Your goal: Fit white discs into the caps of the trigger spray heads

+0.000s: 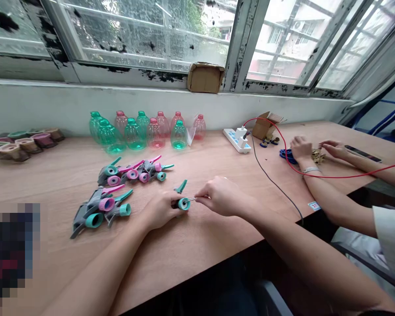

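My left hand (pixel 161 210) is closed around a spray bottle head (pixel 184 203) with a teal collar and teal trigger, the collar facing right. In my right hand (pixel 219 196), pinched between thumb and fingers, is a thin metal tool (pixel 191 199) whose tip reaches into the collar's opening. Its exact kind is hard to make out. Left of my left hand lie several more spray heads (pixel 94 210), grey with pink or teal collars and triggers. Another cluster of spray heads (pixel 131 172) rests just behind them.
Green and pink clear bottles (pixel 134 135) stand along the wall. Stacked containers (pixel 23 142) sit at far left. A white power strip (pixel 236 139) has a red cable (pixel 285 145) running right. At right, another person's hands (pixel 302 149) handle small gold-coloured parts (pixel 317 156) near a cardboard box (pixel 266 126).
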Available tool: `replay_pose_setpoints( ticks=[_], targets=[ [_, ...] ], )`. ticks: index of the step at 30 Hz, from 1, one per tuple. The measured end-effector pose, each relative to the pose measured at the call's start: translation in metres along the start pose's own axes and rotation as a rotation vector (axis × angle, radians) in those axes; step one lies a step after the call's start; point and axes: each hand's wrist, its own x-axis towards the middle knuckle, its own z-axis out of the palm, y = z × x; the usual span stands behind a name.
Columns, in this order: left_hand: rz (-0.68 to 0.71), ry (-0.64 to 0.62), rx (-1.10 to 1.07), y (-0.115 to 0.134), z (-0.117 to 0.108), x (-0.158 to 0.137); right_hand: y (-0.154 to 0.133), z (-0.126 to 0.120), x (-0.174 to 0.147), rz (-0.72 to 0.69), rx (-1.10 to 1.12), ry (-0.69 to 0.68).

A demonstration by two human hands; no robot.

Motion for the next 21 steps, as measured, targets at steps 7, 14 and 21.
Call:
replay_pose_setpoints(
  ticks=[7,14,21],
  targets=[
    [-0.009,0.022,0.006,0.001,0.002,0.0,-0.011,0.019,-0.025,0.143,-0.17,0.082],
    [0.042,0.043,0.077,0.003,0.003,0.0,-0.022,0.012,-0.016,0.13,-0.251,-0.05],
    [0.118,0.008,0.081,0.002,0.001,0.002,0.013,0.013,-0.005,0.011,-0.073,-0.026]
  ],
)
